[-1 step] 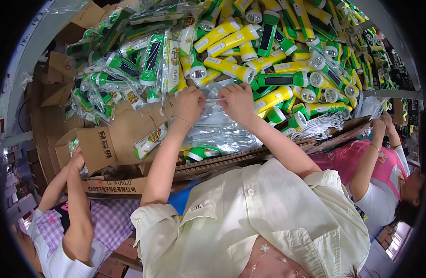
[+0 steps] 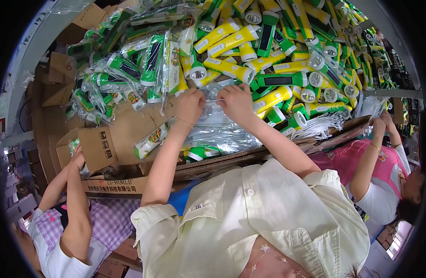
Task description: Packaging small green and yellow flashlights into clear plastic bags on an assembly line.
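Note:
My left hand point(image 2: 189, 106) and my right hand point(image 2: 238, 105) face each other above a stack of clear plastic bags point(image 2: 217, 134). Fingers of both are pinched on a thin white strand point(image 2: 214, 99) stretched between them; whether it is a cord or a bag edge cannot be made out. Just beyond my hands lie loose yellow-and-green flashlights, one of them a yellow flashlight point(image 2: 229, 68). A green-and-white flashlight point(image 2: 201, 153) shows under the near edge of the bags.
Bagged flashlights point(image 2: 124, 69) pile up at left. A packaged flashlight point(image 2: 151, 141) lies on cardboard. White cables point(image 2: 319, 126) bunch at right. A co-worker's hands point(image 2: 76, 160) reach into a small carton point(image 2: 97, 143) at left; another's hands point(image 2: 383, 123) hold clear plastic at right.

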Demonstrator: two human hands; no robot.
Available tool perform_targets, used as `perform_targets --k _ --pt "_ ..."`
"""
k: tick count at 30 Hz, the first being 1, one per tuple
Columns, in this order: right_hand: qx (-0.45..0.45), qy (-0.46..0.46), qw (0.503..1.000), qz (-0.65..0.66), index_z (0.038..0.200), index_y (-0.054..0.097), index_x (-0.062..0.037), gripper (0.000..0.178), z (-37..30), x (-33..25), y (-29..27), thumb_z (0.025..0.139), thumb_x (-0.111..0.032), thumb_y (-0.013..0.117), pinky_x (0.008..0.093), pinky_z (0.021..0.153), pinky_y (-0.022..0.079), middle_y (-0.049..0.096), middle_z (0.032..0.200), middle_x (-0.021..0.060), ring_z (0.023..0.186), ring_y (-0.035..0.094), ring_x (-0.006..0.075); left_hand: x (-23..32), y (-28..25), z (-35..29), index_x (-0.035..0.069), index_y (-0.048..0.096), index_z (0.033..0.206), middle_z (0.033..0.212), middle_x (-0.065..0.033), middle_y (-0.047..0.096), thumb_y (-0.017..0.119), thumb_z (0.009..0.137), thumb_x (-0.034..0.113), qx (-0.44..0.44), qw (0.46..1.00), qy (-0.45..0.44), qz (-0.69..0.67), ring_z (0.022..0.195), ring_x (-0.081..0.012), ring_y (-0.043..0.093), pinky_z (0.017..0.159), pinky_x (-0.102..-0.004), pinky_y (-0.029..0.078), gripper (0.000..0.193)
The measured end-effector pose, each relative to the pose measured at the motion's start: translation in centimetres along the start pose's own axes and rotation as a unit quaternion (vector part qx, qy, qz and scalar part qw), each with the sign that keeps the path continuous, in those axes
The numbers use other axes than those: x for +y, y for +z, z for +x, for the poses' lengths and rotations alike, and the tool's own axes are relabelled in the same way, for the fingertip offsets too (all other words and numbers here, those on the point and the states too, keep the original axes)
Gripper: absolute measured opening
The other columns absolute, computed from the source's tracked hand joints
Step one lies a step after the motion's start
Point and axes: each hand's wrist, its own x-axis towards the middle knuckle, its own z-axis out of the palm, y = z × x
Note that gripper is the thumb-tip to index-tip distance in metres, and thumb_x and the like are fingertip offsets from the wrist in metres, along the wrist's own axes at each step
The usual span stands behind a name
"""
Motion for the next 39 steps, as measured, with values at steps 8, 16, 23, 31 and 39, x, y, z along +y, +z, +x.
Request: perform_targets --k 8,16,23,31,39 --pt "0.064 -0.124 0.978 0.154 0.076 0.061 -0.0125 0.008 -0.1 -0.4 -1.5 0.073 -0.017 0.067 0.0361 0.078 0.041 0.06 0.077 0.002 0.074 0.059 0.0223 2.7 -1.9 -2.7 0.006 0.059 0.091 0.09 -0.0137 0.065 0.071 0.069 0.014 -0.015 0.994 -0.021 -0.105 0.084 -0.0341 0.062 0.071 -0.044 0.047 0.026" --pt "0.036 -0.128 0.978 0.159 0.08 0.063 -0.0137 0.006 -1.2 -0.3 -11.6 0.077 -0.018 0.066 0.0311 0.053 0.047 0.06 0.078 -0.0001 0.067 0.06 0.021 5.6 -7.3 -4.1 0.009 0.059 0.117 0.092 -0.0135 0.066 0.077 0.064 0.026 0.069 0.979 0.112 -0.154 0.085 -0.0329 0.063 0.075 -0.0422 0.048 0.059" --pt "-0.02 -0.136 0.949 0.285 0.079 0.063 -0.0082 0.008 -2.0 -1.1 -13.3 0.074 -0.008 0.069 0.0316 0.057 0.048 0.062 0.079 0.0038 0.07 0.061 0.0231 11.0 -6.2 -5.8 0.003 0.068 0.09 0.066 -0.0146 0.061 0.068 0.077 0.016 0.065 0.98 0.09 -0.167 0.053 -0.0238 0.057 0.051 -0.0308 0.043 0.018" --pt "-0.073 -0.19 0.942 0.267 0.085 0.062 -0.0068 0.012 -2.9 0.2 -13.1 0.074 -0.005 0.067 0.0337 0.06 0.048 0.061 0.08 0.0053 0.072 0.061 0.0249 11.3 -5.0 -6.8 0.007 0.07 0.086 0.065 -0.0138 0.062 0.066 0.079 0.02 0.038 0.986 0.048 -0.154 0.054 -0.026 0.059 0.051 -0.0319 0.045 0.015" --pt "-0.186 -0.218 0.952 0.103 0.087 0.06 -0.0077 0.022 -5.2 3.6 -13.0 0.066 -0.002 0.058 0.0366 0.064 0.048 0.053 0.081 0.0074 0.08 0.058 0.0264 9.4 -6.6 -8.9 0.009 0.071 0.085 0.075 -0.013 0.066 0.067 0.078 0.025 -0.029 0.997 -0.057 -0.052 0.068 -0.0307 0.063 0.065 -0.0386 0.049 0.018"
